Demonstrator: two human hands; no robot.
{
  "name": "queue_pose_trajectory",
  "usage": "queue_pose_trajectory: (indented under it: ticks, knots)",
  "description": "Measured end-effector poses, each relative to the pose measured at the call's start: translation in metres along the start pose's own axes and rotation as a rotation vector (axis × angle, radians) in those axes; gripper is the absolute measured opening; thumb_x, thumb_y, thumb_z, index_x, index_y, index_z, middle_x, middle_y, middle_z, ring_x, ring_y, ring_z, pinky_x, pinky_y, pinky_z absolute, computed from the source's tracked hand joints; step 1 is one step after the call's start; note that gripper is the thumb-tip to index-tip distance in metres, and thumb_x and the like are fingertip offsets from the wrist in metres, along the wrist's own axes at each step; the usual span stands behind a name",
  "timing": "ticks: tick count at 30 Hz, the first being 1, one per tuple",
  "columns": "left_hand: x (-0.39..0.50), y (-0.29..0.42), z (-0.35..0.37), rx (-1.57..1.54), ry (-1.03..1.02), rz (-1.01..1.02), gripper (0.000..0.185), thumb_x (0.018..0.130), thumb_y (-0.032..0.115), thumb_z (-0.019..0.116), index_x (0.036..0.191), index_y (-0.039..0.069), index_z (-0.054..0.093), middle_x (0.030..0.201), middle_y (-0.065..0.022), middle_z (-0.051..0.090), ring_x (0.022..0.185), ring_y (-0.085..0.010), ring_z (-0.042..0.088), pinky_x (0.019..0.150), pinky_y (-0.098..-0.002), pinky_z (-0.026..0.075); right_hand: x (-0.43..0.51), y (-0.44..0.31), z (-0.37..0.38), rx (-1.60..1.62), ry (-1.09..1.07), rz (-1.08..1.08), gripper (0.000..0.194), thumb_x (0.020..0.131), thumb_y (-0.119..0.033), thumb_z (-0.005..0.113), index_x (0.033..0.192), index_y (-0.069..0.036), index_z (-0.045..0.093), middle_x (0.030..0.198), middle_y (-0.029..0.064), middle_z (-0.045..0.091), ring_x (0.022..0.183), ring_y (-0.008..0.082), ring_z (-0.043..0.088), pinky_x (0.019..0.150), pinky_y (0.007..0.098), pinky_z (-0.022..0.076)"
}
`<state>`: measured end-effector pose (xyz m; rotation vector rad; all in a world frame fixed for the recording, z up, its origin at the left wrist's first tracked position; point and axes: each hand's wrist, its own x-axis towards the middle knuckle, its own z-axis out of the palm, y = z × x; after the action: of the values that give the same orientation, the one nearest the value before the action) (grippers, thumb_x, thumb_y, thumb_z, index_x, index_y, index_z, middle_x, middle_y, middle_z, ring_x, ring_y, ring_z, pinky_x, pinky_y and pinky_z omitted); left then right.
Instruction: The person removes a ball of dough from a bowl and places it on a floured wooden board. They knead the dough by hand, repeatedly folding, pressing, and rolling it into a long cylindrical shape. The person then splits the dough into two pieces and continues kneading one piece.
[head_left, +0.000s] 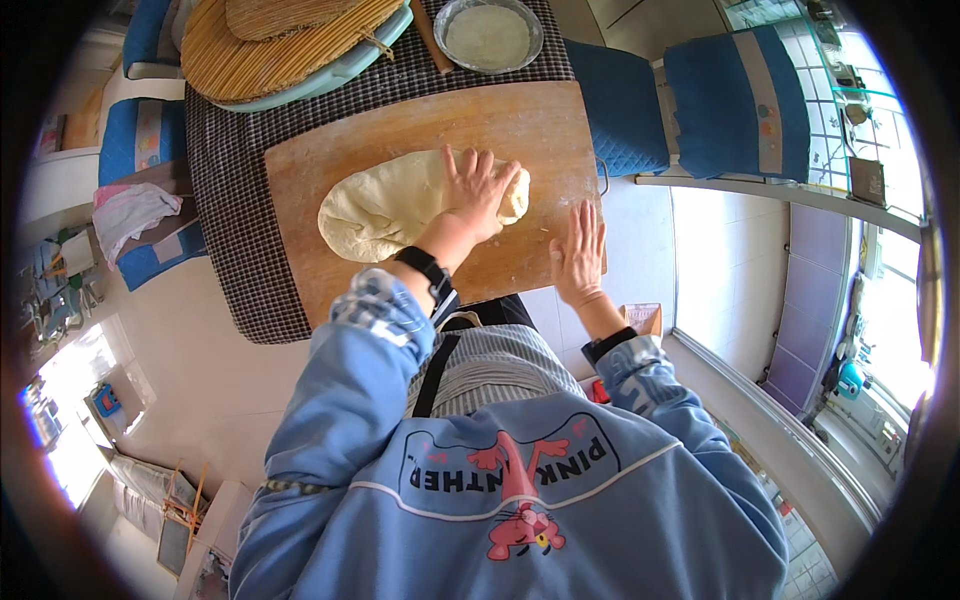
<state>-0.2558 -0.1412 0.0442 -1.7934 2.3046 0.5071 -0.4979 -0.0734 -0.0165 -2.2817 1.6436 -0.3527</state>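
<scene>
A long, pale lump of dough (390, 196) lies across a wooden board (547, 127). My left hand (478, 191) presses on the right part of the dough, palm down and fingers spread. Beside the thumb, the dough's right end looks rough and folded; what lies under the palm is hidden. At the board's lower right edge is my right hand (580, 251), apart from the dough. It is flat and holds nothing, with the fingers close together and the thumb apart. Whether it touches the board I cannot tell.
Past the board, on the checked tablecloth (232, 225), are a metal bowl of flour (487, 37), a wooden rolling pin (433, 37) and a pale green basin (330, 75) under woven straw mats (285, 56). Blue-covered chairs (622, 105) flank the table. A cloth (135, 217) hangs at left.
</scene>
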Motion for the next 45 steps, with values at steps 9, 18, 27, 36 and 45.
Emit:
queue_pose_trajectory:
  ticks: [9, 18, 27, 36, 45]
  knots:
    - [-0.137, -0.180, -0.009, -1.843, 0.799, -0.173, 0.077, 0.076, 0.002, 0.071, 0.147, 0.006, 0.041, 0.141, -0.0123, 0.055, 0.135, -0.0297, 0.051, 0.110, -0.0485, 0.050, 0.060, -0.134, 0.069, 0.166, 0.017, -0.067, 0.071, 0.106, -0.032, 0.043, 0.161, 0.003, 0.014, 0.168, 0.0254, 0.012, 0.157, 0.0397, 0.011, 0.126, 0.0549, 0.0097]
    - [-0.146, -0.120, -0.033, -1.652, 0.420, -0.148, 0.070, 0.077, -0.004, 0.063, 0.144, 0.008, 0.049, 0.142, -0.0109, 0.055, 0.137, -0.0302, 0.051, 0.116, -0.0433, 0.039, 0.155, -0.166, -0.010, 1.357, -0.553, 0.132, 0.064, 0.109, -0.047, 0.044, 0.155, -0.004, 0.040, 0.158, 0.0156, 0.044, 0.148, 0.0278, 0.036, 0.121, 0.0425, 0.0297]
    - [-0.136, -0.122, 0.039, -0.957, 0.798, -0.392, 0.040, 0.096, 0.021, 0.054, 0.133, 0.007, 0.059, 0.137, -0.0149, 0.054, 0.128, -0.0333, 0.047, 0.109, -0.0479, 0.036, 0.060, -0.209, 0.007, 0.372, 0.032, -0.134, 0.066, 0.102, -0.041, 0.048, 0.156, -0.005, 0.037, 0.159, 0.0254, 0.035, 0.144, 0.0475, 0.032, 0.119, 0.0563, 0.0235]
    - [-0.090, -0.081, 0.074, -0.580, 0.736, -0.242, 0.036, 0.098, 0.023, 0.058, 0.130, 0.008, 0.056, 0.133, -0.0195, 0.051, 0.120, -0.0393, 0.048, 0.103, -0.0518, 0.033, 0.141, -0.192, 0.059, 0.007, 0.024, 0.039, 0.067, 0.094, -0.044, 0.051, 0.152, -0.013, 0.038, 0.149, 0.0144, 0.044, 0.137, 0.0383, 0.038, 0.114, 0.0549, 0.0261]
    - [-0.059, -0.154, -0.059, -0.792, 0.009, -0.320, 0.039, 0.104, 0.045, 0.051, 0.123, 0.013, 0.065, 0.116, -0.0159, 0.062, 0.108, -0.0332, 0.059, 0.096, -0.0580, 0.045, 0.212, -0.184, 0.036, 0.162, -0.183, 0.108, 0.051, 0.097, -0.049, 0.055, 0.130, -0.010, 0.058, 0.129, 0.0176, 0.058, 0.122, 0.0392, 0.051, 0.104, 0.0530, 0.0396]
